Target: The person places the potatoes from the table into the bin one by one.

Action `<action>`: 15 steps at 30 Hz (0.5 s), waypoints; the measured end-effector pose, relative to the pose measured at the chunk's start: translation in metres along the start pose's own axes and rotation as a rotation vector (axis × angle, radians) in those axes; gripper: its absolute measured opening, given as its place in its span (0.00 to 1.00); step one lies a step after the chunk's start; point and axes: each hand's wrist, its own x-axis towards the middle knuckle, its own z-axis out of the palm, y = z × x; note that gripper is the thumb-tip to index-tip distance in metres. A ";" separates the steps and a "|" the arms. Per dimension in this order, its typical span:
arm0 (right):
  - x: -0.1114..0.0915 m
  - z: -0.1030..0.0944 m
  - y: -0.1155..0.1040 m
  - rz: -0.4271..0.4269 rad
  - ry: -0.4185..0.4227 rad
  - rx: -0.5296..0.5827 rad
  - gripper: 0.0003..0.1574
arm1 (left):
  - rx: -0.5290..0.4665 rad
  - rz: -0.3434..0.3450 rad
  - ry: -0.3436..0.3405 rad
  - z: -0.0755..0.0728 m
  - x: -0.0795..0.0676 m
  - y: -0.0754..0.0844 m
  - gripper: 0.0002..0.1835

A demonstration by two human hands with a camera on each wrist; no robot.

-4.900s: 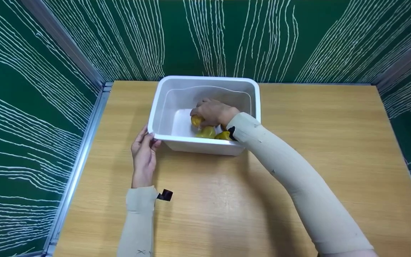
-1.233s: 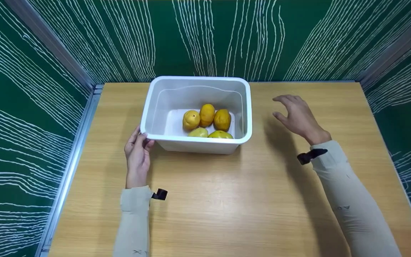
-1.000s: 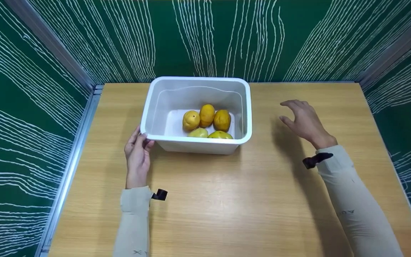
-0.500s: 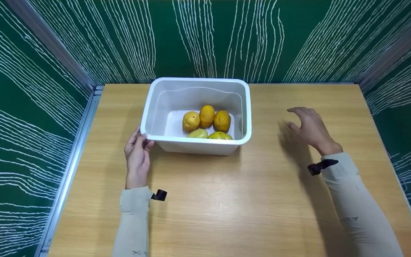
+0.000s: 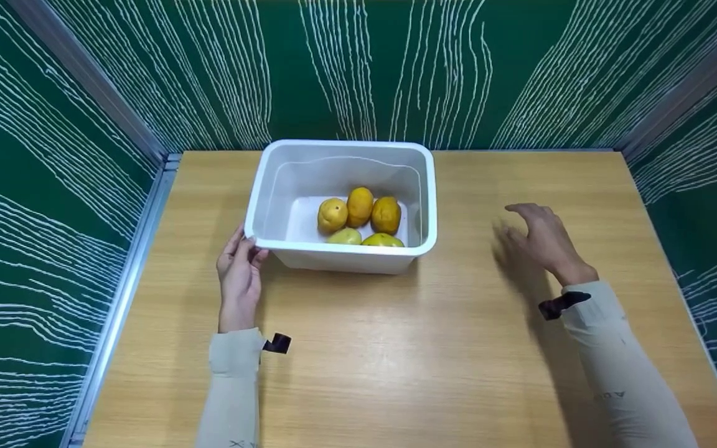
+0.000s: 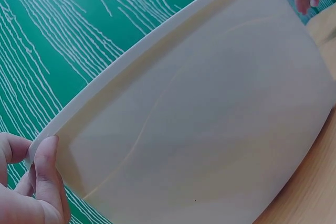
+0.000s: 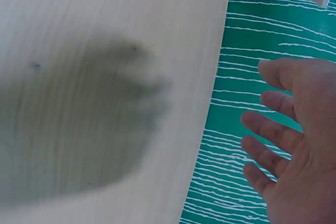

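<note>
A white plastic tub (image 5: 343, 256) stands near the back of the table. On its floor, toward the right, lie a yellow fruit (image 5: 332, 215) and two orange-yellow fruits (image 5: 360, 206), (image 5: 386, 214). A pale green fruit (image 5: 345, 236) and a yellow-green fruit (image 5: 383, 239) sit against the front wall, partly hidden by the rim; their exact kind is unclear. My left hand (image 5: 240, 277) pinches the tub's front left corner, thumb and fingers on the rim in the left wrist view. My right hand (image 5: 546, 239) hovers over the table right of the tub, fingers spread and holding nothing.
The wooden table (image 5: 358, 361) extends in front of the tub and to its right. Green walls (image 5: 539, 68) with white streaks enclose the back and sides. A metal rail (image 5: 123, 274) runs along the left edge.
Earlier my right hand was inside the tub holding a yellow fruit. It let go, came out to the right, and has since drifted nearer to me. My left hand stays on the rim.
</note>
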 end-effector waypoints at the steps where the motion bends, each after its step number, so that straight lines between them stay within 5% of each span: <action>1: -0.001 0.001 0.001 0.004 -0.001 0.003 0.30 | 0.000 -0.001 -0.001 0.000 0.000 0.000 0.27; 15: -0.016 0.008 0.009 -0.048 0.100 -0.016 0.30 | 0.025 0.027 -0.124 -0.012 0.004 0.001 0.26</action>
